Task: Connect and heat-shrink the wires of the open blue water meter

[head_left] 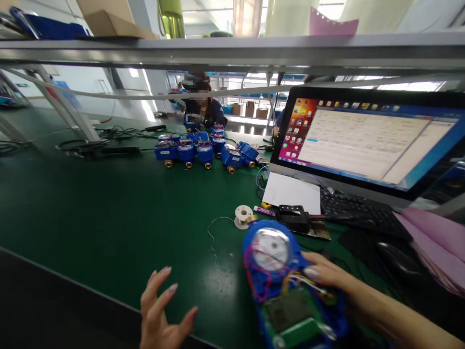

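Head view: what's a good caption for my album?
Right hand holds a blue device, circuit board showing; left hand open.

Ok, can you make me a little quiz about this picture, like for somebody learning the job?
1. Which hand holds a blue meter?
2. True or false: the spool is on the green table.
3. The left hand is: a) on the mouse; b) open and empty; c) closed around the spool.

Key:
1. The right hand.
2. True.
3. b.
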The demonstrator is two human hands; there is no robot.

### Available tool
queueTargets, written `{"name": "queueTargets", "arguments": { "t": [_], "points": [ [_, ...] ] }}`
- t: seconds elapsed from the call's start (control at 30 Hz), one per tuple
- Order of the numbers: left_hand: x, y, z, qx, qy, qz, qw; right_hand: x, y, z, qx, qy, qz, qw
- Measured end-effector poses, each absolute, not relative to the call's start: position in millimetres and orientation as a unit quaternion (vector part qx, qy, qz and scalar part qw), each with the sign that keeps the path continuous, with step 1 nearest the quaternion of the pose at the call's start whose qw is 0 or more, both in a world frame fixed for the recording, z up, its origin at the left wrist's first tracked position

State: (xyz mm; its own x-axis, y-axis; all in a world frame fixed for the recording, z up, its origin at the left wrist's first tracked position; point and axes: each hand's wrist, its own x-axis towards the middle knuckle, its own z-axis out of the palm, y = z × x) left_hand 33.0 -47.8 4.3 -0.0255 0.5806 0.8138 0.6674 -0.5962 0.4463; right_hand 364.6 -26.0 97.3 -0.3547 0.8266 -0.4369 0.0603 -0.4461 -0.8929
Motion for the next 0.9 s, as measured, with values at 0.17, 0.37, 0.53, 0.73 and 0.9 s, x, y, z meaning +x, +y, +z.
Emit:
{"name": "queueTargets", "arguments": {
  "t": [0.17, 0.37, 0.53, 0.73, 0.9],
  "points": [
    [12.9, -42.1, 18.1, -0.715, -0.394, -0.576, 0.042, 233.8, 45.5, 74.5, -0.366, -0.487, 0.784, 0.123],
    [-39.3, -25.0, 7.9, -0.767, -0.451, -0.456, -0.008, 163.5, 96.8, 49.7, -0.358, -0.554, 0.751, 0.031],
    [-33.1, -19.9, 4.0, -0.726, -0.445, -0.522, -0.052, 170.3, 121.3, 56.1, -0.399, -0.692, 0.601, 0.034],
    [-19.5, -19.1, 2.4, -0.699, -0.447, -0.554, -0.072, 210.6, 104.0, 57.4, -0.457, -0.810, 0.366, -0.042],
    [8.3, -25.1, -1.4, -0.692, -0.463, -0.549, -0.069, 254.7, 92.2, 52.8, -0.538, -0.807, 0.232, -0.072]
  ]
}}
